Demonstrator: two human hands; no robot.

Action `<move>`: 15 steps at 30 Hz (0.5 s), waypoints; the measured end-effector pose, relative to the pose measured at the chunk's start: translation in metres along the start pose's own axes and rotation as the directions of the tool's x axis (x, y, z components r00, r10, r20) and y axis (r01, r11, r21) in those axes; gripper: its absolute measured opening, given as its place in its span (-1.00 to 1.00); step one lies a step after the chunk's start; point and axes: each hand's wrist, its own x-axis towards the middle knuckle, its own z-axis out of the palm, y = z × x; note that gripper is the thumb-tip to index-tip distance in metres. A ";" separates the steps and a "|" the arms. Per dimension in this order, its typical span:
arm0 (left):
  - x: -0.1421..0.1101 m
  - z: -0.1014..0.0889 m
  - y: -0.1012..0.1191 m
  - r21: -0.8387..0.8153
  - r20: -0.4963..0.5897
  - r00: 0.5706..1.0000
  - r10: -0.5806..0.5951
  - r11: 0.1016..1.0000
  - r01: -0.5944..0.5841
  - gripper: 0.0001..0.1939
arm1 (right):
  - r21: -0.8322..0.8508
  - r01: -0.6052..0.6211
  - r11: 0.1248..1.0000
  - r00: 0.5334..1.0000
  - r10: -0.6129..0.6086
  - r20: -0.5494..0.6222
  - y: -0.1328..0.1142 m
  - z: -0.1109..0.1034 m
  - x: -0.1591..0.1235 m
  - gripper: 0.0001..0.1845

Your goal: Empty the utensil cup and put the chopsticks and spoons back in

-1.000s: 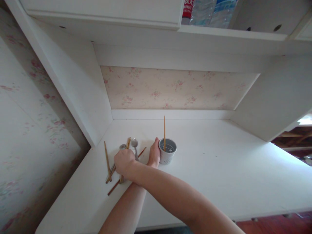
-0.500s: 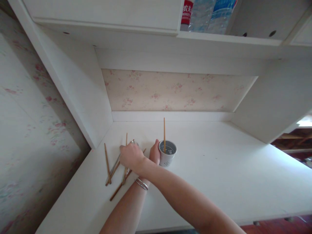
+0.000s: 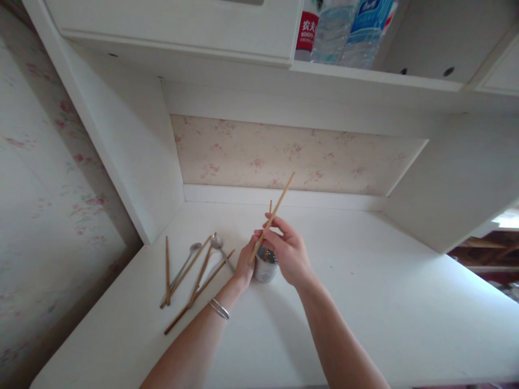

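My right hand (image 3: pixel 291 251) pinches a wooden chopstick (image 3: pixel 283 195), which slants over a grey utensil cup (image 3: pixel 265 273) with small holes in its side. My left hand (image 3: pixel 244 263) is wrapped round the cup's left side, a silver bracelet on its wrist. Inside the cup stands another chopstick, partly hidden behind my right hand. To the left, several loose chopsticks (image 3: pixel 167 267) lie crossed on the white tabletop (image 3: pixel 365 313). Among them are two metal spoons, one spoon (image 3: pixel 195 248) farther left and a second spoon (image 3: pixel 217 242) closer to my left hand.
An overhead cabinet shelf (image 3: pixel 377 76) holds plastic bottles (image 3: pixel 333 32). White side panels (image 3: pixel 117 135) bound the tabletop at left and right. Behind it runs a strip of floral wallpaper (image 3: pixel 259 156).
My right hand has moved right from the loose utensils to above the cup, bringing a chopstick with it. My left hand still holds the cup.
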 end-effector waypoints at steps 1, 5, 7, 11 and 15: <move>0.001 0.000 -0.002 0.003 0.010 1.000 0.002 1.000 -0.002 -0.39 | -0.001 0.016 1.000 0.997 -0.016 -0.082 0.000 -0.011 0.003 -0.58; 0.004 -0.001 -0.008 0.013 0.026 1.000 -0.008 1.000 0.008 -0.35 | -0.142 0.104 0.984 0.935 -0.146 -0.325 0.014 -0.046 0.013 -0.63; 0.004 -0.001 -0.010 0.005 0.034 0.999 -0.001 1.000 0.000 -0.35 | -0.236 0.108 0.966 0.923 -0.186 -0.336 0.025 -0.054 0.014 -0.61; 0.003 -0.001 -0.011 -0.001 0.031 0.999 0.008 1.000 -0.008 -0.37 | -0.333 0.021 0.943 0.940 -0.132 -0.315 0.044 -0.057 0.012 -0.56; 0.003 0.001 -0.010 -0.025 -0.007 0.999 -0.034 0.999 0.034 -0.40 | -0.444 0.042 0.895 0.968 -0.146 -0.202 0.051 -0.054 0.007 -0.63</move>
